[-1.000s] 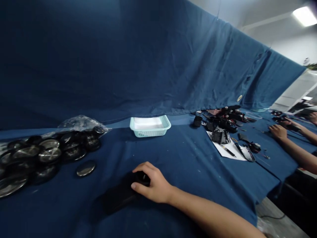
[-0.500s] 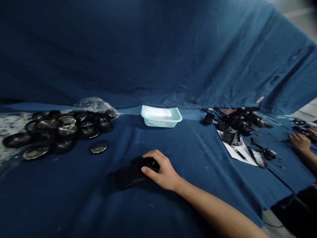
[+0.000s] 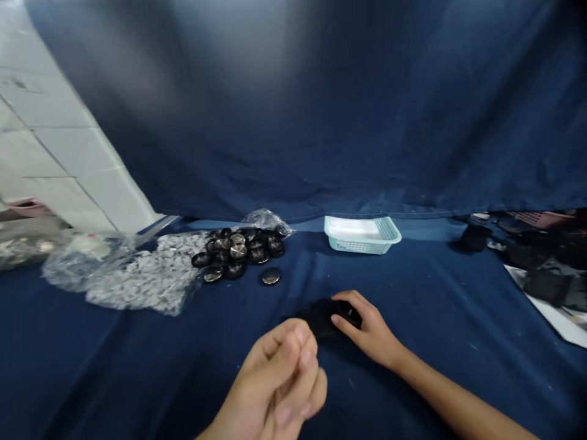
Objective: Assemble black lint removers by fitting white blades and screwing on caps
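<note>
My right hand (image 3: 367,330) curls its thumb and fingers around the round end of a black device (image 3: 318,319) that lies on the blue cloth. What kind of device it is does not show. Part of it is hidden behind my left hand (image 3: 279,379), which is raised in the foreground. The left fingertips are pressed against the thumb, and whatever they hold, if anything, is too small or hidden to name. Beyond the hands, one round black cap (image 3: 271,276) with a shiny top lies apart from a pile of similar caps (image 3: 238,251).
Clear plastic bags (image 3: 142,278) of small grey-white parts lie at the left. A light blue basket (image 3: 362,245) with something white inside stands at the back, below a hanging blue curtain (image 3: 321,122). Dark parts (image 3: 550,286) and white paper (image 3: 562,327) are at the right.
My left hand has come into view, its fingers pinched together. The view has swung left, showing the plastic bags. My right hand keeps its hold on the black device.
</note>
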Demonstrator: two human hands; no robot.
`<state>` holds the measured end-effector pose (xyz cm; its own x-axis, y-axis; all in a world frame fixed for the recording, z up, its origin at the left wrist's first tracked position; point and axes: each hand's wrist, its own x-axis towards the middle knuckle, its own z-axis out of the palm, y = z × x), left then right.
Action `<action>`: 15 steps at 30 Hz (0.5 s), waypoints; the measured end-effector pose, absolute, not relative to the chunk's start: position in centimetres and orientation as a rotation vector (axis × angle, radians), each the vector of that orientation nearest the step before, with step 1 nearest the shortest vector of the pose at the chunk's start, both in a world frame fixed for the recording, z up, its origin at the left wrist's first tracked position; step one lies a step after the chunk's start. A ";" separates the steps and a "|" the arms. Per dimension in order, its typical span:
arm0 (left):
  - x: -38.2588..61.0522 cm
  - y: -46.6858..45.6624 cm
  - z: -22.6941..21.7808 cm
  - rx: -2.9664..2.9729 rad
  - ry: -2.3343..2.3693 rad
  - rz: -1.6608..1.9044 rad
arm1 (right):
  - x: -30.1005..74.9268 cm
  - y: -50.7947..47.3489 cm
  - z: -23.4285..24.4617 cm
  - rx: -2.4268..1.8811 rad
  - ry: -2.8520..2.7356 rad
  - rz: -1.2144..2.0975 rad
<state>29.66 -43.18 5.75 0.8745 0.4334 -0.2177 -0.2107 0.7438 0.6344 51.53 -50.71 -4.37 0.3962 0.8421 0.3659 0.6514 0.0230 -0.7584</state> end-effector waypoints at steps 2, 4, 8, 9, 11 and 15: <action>30.5 -43.5 7.2 0.578 0.281 0.384 | 51.5 -50.8 -4.5 -1.701 -1.328 0.243; 30.8 -44.1 7.9 0.538 0.241 0.385 | 51.4 -51.0 -4.5 -1.704 -1.339 0.247; 30.6 -44.9 7.9 0.494 0.290 0.388 | 51.3 -51.0 -4.4 -1.715 -1.353 0.240; 30.6 -45.0 7.8 0.484 0.297 0.392 | 51.3 -51.0 -4.4 -1.719 -1.353 0.235; 30.7 -45.2 7.6 0.492 0.287 0.388 | 51.3 -51.0 -4.5 -1.724 -1.350 0.228; 29.2 -46.0 8.1 0.707 0.182 0.358 | 51.3 -50.9 -4.6 -1.730 -1.348 0.223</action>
